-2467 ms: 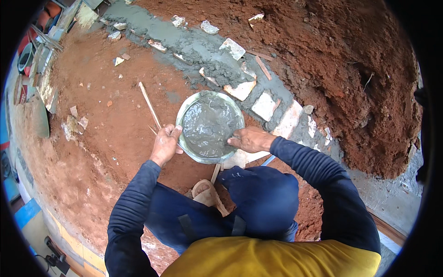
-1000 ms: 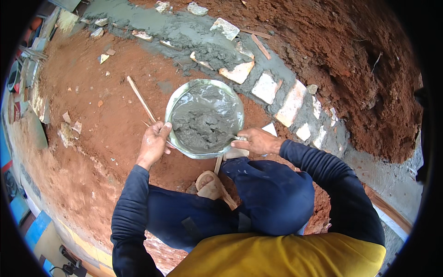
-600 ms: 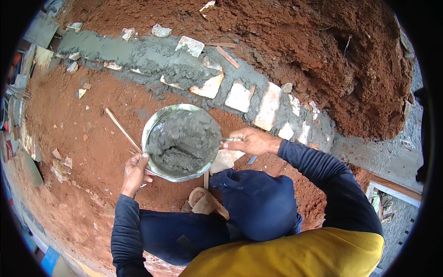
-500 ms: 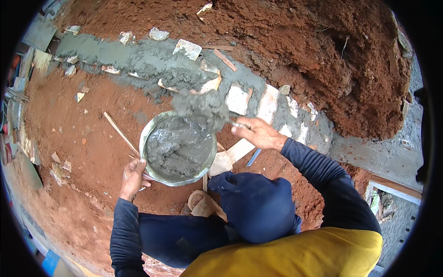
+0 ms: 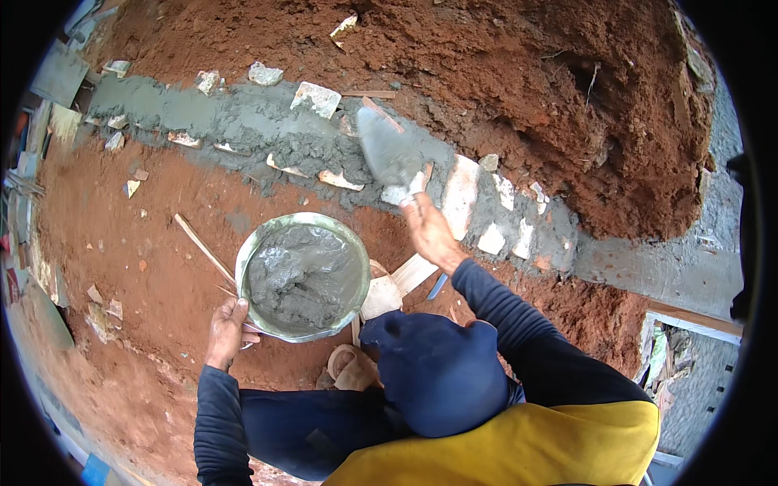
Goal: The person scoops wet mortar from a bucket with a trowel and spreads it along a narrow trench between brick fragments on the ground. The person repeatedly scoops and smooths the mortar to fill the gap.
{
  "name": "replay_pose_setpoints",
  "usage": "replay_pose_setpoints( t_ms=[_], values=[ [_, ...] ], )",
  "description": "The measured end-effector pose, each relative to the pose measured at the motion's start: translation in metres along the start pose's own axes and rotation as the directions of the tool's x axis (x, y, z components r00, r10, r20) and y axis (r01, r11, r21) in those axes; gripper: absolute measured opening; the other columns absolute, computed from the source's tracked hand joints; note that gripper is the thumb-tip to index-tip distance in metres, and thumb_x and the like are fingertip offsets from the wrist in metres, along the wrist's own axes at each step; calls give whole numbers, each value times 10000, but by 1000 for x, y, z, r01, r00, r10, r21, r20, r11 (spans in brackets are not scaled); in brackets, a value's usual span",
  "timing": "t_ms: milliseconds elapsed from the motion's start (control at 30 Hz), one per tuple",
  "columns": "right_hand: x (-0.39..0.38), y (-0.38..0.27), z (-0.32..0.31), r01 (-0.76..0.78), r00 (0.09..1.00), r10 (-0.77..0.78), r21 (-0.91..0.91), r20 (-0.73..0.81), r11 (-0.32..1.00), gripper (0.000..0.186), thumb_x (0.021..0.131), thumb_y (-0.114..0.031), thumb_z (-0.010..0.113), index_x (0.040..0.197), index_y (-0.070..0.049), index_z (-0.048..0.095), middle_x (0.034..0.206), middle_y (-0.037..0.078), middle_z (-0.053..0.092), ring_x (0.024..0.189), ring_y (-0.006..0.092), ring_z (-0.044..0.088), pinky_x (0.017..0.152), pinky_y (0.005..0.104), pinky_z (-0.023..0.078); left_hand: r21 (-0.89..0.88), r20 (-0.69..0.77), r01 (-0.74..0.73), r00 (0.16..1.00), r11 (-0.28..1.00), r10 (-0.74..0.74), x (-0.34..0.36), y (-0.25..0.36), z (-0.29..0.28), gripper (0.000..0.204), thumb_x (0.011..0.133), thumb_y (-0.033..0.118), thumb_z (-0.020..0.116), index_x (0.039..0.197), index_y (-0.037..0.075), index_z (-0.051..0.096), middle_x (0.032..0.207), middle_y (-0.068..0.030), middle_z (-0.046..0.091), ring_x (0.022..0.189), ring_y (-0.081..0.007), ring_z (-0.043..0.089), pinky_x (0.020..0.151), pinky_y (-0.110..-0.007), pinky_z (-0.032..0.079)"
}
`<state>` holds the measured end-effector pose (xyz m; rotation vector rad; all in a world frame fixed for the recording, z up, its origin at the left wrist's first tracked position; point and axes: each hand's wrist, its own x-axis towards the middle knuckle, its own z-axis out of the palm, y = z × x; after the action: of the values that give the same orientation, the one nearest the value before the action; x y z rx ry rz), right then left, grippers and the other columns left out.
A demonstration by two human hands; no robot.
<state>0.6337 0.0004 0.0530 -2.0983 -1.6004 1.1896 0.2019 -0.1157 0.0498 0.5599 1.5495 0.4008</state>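
Note:
My left hand point(image 5: 225, 332) is closed on the lower left rim of a round bucket point(image 5: 363, 301), thumb on top. Wet grey mortar point(image 5: 304, 271) lies inside it, heaped and glossy. My right hand point(image 5: 433, 235) grips the handle of a trowel point(image 5: 387, 147), whose blade is blurred by motion and points away from me over the stone course. Under and beside the blade, a strip of mortar point(image 5: 219, 113) with stones set in it runs from far left toward the right. A pale stone point(image 5: 462, 194) sits in it just right of the trowel.
A bank of red soil point(image 5: 519, 97) rises behind the strip. Pale stones point(image 5: 316, 99) stand along its far side. A thin wooden stick point(image 5: 203, 247) lies left of the bucket, and a sandaled foot point(image 5: 352, 368) is near it. A concrete beam point(image 5: 656, 271) extends at right.
My right hand has swung the trowel away from above the bucket to the stone course. The mortar heaped on its blade is off it and more mortar covers the strip.

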Motion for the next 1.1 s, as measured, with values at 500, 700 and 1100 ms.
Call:
replay_pose_setpoints(
  t_ms=[500, 700, 1100],
  values=[
    [56, -61, 64, -277, 905, -11, 608, 425, 744, 458, 1093, -520, 424, 1057, -74, 521, 634, -28, 463, 417, 99, 452, 372, 278, 447, -67, 9, -10, 1000, 998, 10, 0, -8, -3, 289, 1097, 328, 515, 1051, 61, 615, 833, -51, 677, 662, -124, 676, 556, -261, 613],
    [38, -40, -26, -3, 985, 66, -363, 161, 932, 766, 1061, -629, 373, 1456, 14, 503, 1392, 252, 592, 1076, 326, 694, 971, 449, 567, -7, 12, -52, 999, 999, 52, -2, 0, -3, 260, 1066, 315, 554, 1038, 60, 591, 842, -37, 626, 662, -137, 681, 537, -268, 618],
    [-22, -113, -12, 680, 715, -137, -636, 686, 364, 508, 1095, -441, 464, 1329, -8, 587, 645, 173, 605, 524, 275, 608, 523, 448, 529, 117, 24, -189, 982, 975, 187, -9, 28, 22, 299, 1098, 286, 518, 910, 54, 497, 800, -64, 618, 658, -143, 689, 504, -294, 580]
  ],
)
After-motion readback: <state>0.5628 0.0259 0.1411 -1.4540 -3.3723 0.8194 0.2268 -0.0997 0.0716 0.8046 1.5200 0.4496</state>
